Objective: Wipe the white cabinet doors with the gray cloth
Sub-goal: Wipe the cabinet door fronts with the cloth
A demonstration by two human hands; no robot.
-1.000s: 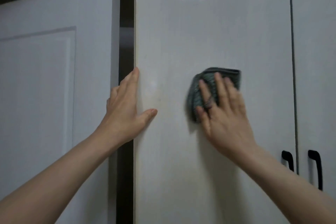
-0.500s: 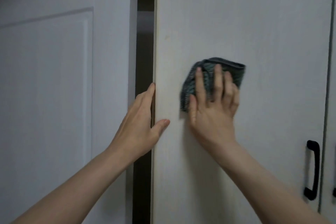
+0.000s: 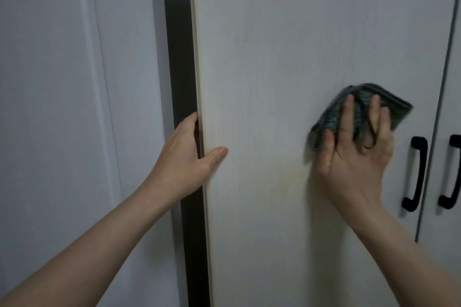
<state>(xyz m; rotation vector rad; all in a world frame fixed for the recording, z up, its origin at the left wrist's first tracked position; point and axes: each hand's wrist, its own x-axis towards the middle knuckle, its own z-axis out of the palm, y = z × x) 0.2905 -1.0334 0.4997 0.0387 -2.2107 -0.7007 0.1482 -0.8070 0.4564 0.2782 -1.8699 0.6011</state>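
Note:
A white cabinet door (image 3: 274, 45) fills the middle of the view. My left hand (image 3: 185, 157) grips its left edge, thumb on the front face and fingers wrapped behind the edge. My right hand (image 3: 356, 157) presses a folded gray cloth (image 3: 396, 109) flat against the door with straight, spread fingers, close to the door's black handle (image 3: 416, 172). The cloth is motion-blurred and partly hidden under my fingers. A faint yellowish mark shows on the door between my hands.
A second white cabinet door (image 3: 455, 57) with its own black handle (image 3: 452, 174) sits at the far right. Left of the held door runs a dark gap (image 3: 178, 45), then a white panelled door (image 3: 62, 107).
My right hand has swept the cloth rightward across the door, from near the left edge to beside the handle. The left hand keeps its hold on the edge. The view has shifted.

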